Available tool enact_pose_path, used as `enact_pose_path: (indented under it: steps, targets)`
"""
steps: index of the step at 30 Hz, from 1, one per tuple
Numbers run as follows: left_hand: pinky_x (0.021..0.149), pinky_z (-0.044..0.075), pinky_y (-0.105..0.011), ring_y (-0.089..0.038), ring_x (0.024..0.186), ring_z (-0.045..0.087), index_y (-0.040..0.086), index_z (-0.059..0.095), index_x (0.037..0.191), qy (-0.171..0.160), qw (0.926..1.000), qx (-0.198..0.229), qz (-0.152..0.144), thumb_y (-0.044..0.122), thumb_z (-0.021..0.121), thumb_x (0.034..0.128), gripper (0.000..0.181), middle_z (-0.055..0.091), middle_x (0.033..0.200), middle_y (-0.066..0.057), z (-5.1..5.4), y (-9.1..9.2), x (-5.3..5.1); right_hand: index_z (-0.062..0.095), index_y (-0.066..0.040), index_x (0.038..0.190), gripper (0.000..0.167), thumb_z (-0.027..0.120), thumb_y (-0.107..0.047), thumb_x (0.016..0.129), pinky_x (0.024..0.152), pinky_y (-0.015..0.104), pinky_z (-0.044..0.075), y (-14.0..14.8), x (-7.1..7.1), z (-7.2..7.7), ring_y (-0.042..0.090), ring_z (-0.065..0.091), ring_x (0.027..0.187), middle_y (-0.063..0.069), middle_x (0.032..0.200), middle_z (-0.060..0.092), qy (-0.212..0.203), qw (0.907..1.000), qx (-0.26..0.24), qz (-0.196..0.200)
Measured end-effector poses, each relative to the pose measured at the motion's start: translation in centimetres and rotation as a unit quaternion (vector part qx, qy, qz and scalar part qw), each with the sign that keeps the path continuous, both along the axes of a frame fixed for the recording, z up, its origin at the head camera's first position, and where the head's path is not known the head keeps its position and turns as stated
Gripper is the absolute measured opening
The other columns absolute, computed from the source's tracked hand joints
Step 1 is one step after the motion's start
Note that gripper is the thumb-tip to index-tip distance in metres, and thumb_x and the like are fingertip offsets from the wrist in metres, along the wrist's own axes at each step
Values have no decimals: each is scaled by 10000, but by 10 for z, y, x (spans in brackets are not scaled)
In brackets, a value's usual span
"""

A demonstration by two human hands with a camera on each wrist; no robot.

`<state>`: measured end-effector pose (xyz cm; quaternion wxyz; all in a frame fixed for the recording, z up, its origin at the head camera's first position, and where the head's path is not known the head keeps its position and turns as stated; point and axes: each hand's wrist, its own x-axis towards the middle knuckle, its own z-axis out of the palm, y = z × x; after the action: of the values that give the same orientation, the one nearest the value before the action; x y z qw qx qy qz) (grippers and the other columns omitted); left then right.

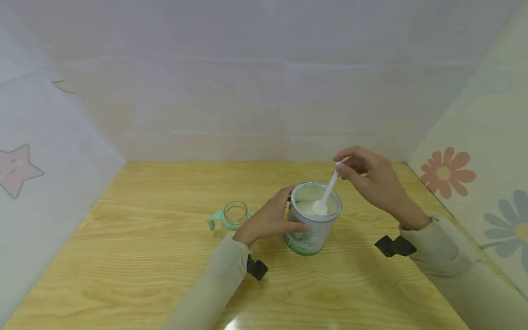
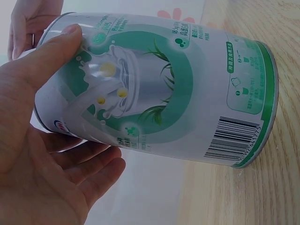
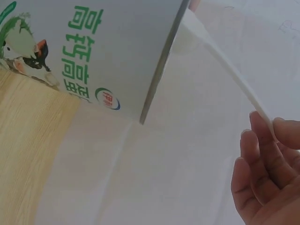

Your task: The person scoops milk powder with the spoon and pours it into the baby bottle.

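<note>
A white and green milk powder can (image 1: 311,236) stands uncovered on the table, white powder (image 1: 305,207) visible inside. My left hand (image 1: 268,217) grips its side near the rim; the left wrist view shows the thumb along the printed wall (image 2: 201,84) and the fingers round the other side. Between thumb and fingertips my right hand (image 1: 373,183) pinches the handle end of a white scoop (image 1: 330,187). The scoop slants down through the can's mouth, its bowl within the can; how full it is, I cannot tell. In the right wrist view the scoop handle (image 3: 234,77) reaches past the rim.
A glass baby bottle (image 1: 236,213) without a lid, with a mint-green handle (image 1: 214,219), stands just left of the left hand, which partly hides it. The wooden table (image 1: 136,238) meets a pale backdrop behind and printed sheets on both sides.
</note>
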<state>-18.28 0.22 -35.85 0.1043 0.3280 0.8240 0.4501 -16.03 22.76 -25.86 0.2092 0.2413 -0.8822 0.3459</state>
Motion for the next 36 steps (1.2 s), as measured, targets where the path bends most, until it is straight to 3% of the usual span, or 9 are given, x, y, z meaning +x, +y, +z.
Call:
enact_pose_path:
  steps: [6, 13, 18, 26, 34, 36]
  targets:
    - [1032, 401, -433, -190, 1232, 448, 158, 255, 1493, 91, 9999, -12, -47, 361, 783, 784, 907, 431, 1389, -47, -1, -1, -2, 702, -52, 1055, 203, 642, 22, 876, 578, 109, 443, 2, -3, -2, -90, 555, 644, 114, 770, 698, 260, 9994, -54, -205]
    - [1050, 395, -441, -204, 1279, 427, 176, 249, 1496, 91, 9999, -119, 35, 386, 771, 792, 901, 414, 1403, -18, 2, -5, 0, 713, -25, 1022, 167, 654, 10, 871, 504, 137, 407, 7, -7, -10, -108, 549, 614, 149, 774, 701, 157, 9992, -143, -350]
    - [1067, 388, -409, -222, 1334, 380, 133, 215, 1507, -100, 9992, -266, 297, 379, 752, 814, 910, 346, 1479, -42, 11, -11, 0, 701, -2, 1040, 168, 655, -10, 878, 514, 120, 417, 12, -10, -14, -156, 551, 639, 195, 807, 708, 68, 9992, -94, -380]
    - [1085, 379, -372, -242, 1367, 359, 76, 191, 1509, 53, 9987, -263, 422, 352, 740, 832, 914, 326, 1501, -71, 25, -27, 2, 693, -3, 1033, 159, 661, -53, 886, 548, 101, 445, 11, -10, -18, -186, 544, 648, 158, 791, 714, -35, 9986, 130, -518]
    - [1089, 371, -400, -260, 1360, 358, 64, 215, 1499, 289, 9979, -133, 558, 278, 721, 857, 845, 348, 1484, -94, 38, -48, 5, 686, 14, 1018, 157, 676, -35, 869, 580, 76, 459, 8, -10, -22, -177, 572, 655, 173, 794, 707, -13, 9991, -65, -413]
    - [1092, 368, -399, -254, 1363, 356, 74, 221, 1499, 278, 9975, -178, 619, 292, 720, 857, 842, 352, 1484, -86, 39, -53, 5, 686, 16, 1018, 158, 677, -31, 867, 600, 65, 467, 8, -9, -23, -166, 586, 658, 88, 778, 719, -91, 9989, -189, -425]
